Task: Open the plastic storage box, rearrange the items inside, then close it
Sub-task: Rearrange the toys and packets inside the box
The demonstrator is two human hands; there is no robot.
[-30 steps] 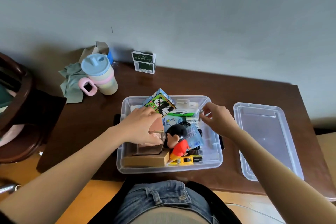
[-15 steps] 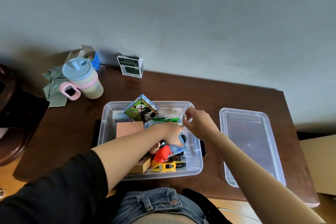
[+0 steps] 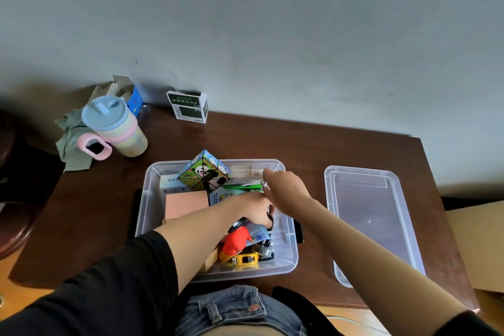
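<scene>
Inside open storage box [image 3: 152,199] — both hands [image 3: 255,206], lid [image 3: 368,215] beside.

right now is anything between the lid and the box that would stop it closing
Yes. Both hands, left and right, reach into the box, and the panda cube sticks up above its rim. The lid lies beside it.

Soft, even daylight; dim corner at left. Faint glare on the dark table [image 3: 313,144] and clear lid [image 3: 362,215]. Wide-angle bending at the edges. Slight blur on both arms.
</scene>
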